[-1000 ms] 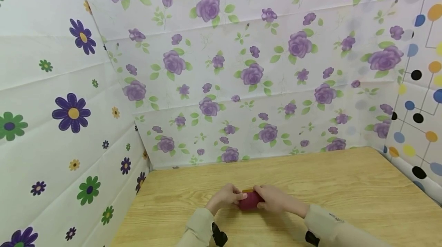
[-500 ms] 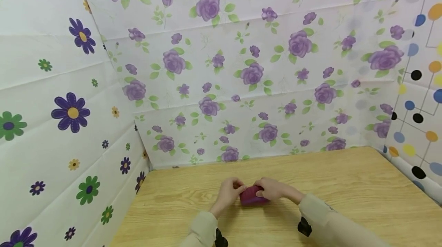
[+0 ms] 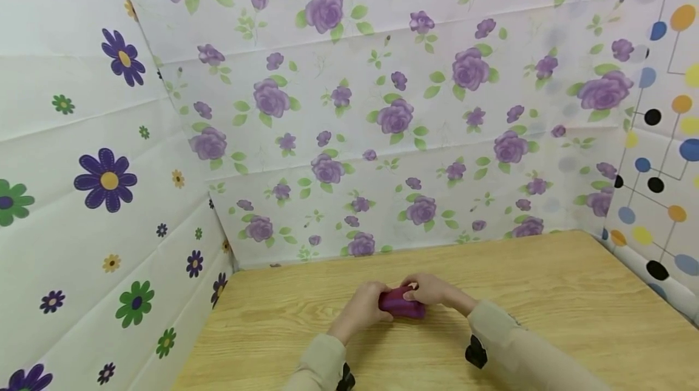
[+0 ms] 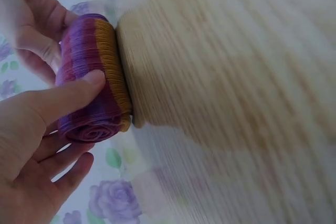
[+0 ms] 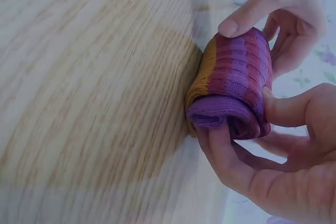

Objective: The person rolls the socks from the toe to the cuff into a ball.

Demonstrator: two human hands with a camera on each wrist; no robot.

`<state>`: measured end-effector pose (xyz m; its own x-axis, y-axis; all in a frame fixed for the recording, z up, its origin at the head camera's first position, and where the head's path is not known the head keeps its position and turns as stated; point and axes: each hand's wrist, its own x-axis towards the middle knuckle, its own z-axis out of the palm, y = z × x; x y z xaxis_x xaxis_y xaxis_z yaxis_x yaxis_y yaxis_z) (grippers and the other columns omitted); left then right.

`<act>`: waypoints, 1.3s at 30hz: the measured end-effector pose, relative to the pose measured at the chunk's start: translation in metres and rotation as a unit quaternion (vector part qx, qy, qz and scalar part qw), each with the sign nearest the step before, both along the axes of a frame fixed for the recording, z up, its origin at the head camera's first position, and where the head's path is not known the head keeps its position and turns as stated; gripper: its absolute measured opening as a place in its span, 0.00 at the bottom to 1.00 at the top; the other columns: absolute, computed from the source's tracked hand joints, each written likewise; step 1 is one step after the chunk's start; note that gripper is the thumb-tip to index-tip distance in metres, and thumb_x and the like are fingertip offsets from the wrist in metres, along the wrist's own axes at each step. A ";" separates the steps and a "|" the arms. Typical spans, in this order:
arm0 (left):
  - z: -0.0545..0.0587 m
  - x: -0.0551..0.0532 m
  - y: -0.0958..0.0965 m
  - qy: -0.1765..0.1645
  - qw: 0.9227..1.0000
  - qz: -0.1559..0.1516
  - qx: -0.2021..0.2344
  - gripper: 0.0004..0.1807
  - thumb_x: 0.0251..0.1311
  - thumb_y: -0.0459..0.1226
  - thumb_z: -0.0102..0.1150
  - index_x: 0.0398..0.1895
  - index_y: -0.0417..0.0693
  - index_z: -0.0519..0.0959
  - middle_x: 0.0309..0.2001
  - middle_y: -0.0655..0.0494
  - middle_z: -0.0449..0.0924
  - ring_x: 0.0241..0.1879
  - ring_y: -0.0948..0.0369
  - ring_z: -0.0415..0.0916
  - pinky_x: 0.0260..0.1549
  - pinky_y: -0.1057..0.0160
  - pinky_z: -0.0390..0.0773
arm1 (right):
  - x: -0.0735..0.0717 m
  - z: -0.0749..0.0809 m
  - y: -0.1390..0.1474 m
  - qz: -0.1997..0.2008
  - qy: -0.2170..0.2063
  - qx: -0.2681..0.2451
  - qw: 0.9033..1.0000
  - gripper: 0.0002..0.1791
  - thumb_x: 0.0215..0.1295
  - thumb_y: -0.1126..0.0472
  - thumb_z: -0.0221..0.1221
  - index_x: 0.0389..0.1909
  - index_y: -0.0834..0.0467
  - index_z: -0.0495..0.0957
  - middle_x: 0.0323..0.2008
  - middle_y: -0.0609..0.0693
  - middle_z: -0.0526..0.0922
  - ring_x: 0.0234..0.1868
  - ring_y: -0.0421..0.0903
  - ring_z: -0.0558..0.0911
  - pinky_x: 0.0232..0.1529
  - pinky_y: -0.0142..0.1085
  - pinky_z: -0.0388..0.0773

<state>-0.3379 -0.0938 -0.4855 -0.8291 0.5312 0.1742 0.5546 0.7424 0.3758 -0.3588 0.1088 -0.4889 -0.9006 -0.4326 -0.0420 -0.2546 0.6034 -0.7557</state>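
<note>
A rolled striped knit sock point(image 3: 401, 303) rests on the table in front of me, in purple and magenta with a mustard band that shows in both wrist views. My left hand point(image 3: 364, 309) holds its left end; in the left wrist view the thumb lies across the roll point(image 4: 86, 77) and the fingers pass beneath its spiral end. With the right hand point(image 3: 431, 291) I grip the other end. In the right wrist view one finger of that hand point(image 5: 283, 156) reaches into the folded end of the roll point(image 5: 241, 72), and the thumb presses its side.
The wood-grain table point(image 3: 519, 282) extends around both hands. Behind it hangs a white cloth with purple roses point(image 3: 327, 75). Another flowered cloth point(image 3: 54, 227) borders the left side, and a dotted cloth point(image 3: 655, 215) the right.
Both hands and the roll have shifted slightly away from me. The roll has turned, its mustard edge no longer visible from the head. My left fingers now wrap its left end.
</note>
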 end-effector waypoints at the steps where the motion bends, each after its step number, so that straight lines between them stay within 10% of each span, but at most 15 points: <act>1: 0.000 -0.001 0.001 0.002 1.000 0.000 0.000 0.24 0.45 0.35 0.76 0.48 0.41 0.82 0.44 0.51 0.84 0.45 0.60 0.81 0.46 0.64 0.79 | 0.000 0.000 0.000 -0.009 -0.001 -0.008 1.000 0.12 0.63 0.63 0.61 0.47 0.60 0.78 0.43 0.56 0.82 0.37 0.47 0.79 0.37 0.39 0.75; 8: -0.001 -0.007 0.001 0.000 1.000 -0.009 -0.001 0.19 0.53 0.32 0.69 0.49 0.40 0.81 0.46 0.51 0.84 0.46 0.61 0.80 0.45 0.64 0.78 | 0.003 -0.006 -0.001 -0.026 0.109 -0.018 0.994 0.09 0.61 0.63 0.64 0.38 0.58 0.73 0.31 0.55 0.78 0.26 0.43 0.71 0.26 0.33 0.68; 16: -0.002 -0.013 -0.001 -0.061 0.998 -0.015 0.008 0.16 0.62 0.32 0.60 0.54 0.40 0.77 0.49 0.49 0.81 0.44 0.62 0.78 0.42 0.65 0.77 | 0.012 -0.010 -0.009 0.019 0.314 0.057 0.948 0.05 0.62 0.63 0.63 0.39 0.57 0.82 0.36 0.50 0.83 0.36 0.44 0.80 0.37 0.36 0.78; 23: -0.007 -0.011 -0.003 -0.126 0.991 -0.005 0.039 0.16 0.68 0.36 0.53 0.57 0.42 0.73 0.49 0.49 0.79 0.42 0.63 0.76 0.41 0.64 0.76 | 0.018 -0.009 -0.005 0.065 0.288 0.129 0.947 0.28 0.47 0.58 0.74 0.49 0.61 0.77 0.44 0.54 0.81 0.44 0.50 0.80 0.44 0.43 0.79; 32: -0.013 -0.004 -0.007 -0.177 0.977 -0.023 0.117 0.16 0.73 0.41 0.45 0.60 0.52 0.69 0.54 0.46 0.77 0.48 0.59 0.76 0.46 0.61 0.75 | 0.017 -0.016 -0.002 0.088 0.265 0.137 0.950 0.29 0.48 0.53 0.74 0.50 0.60 0.76 0.42 0.51 0.82 0.40 0.45 0.80 0.41 0.37 0.78; 39: -0.012 -0.006 -0.017 -0.261 0.933 -0.032 0.244 0.20 0.72 0.47 0.47 0.59 0.47 0.76 0.51 0.46 0.80 0.40 0.63 0.76 0.40 0.60 0.78 | 0.012 -0.021 0.005 0.108 0.199 0.040 0.973 0.23 0.54 0.46 0.68 0.46 0.57 0.79 0.34 0.42 0.83 0.28 0.32 0.76 0.28 0.29 0.74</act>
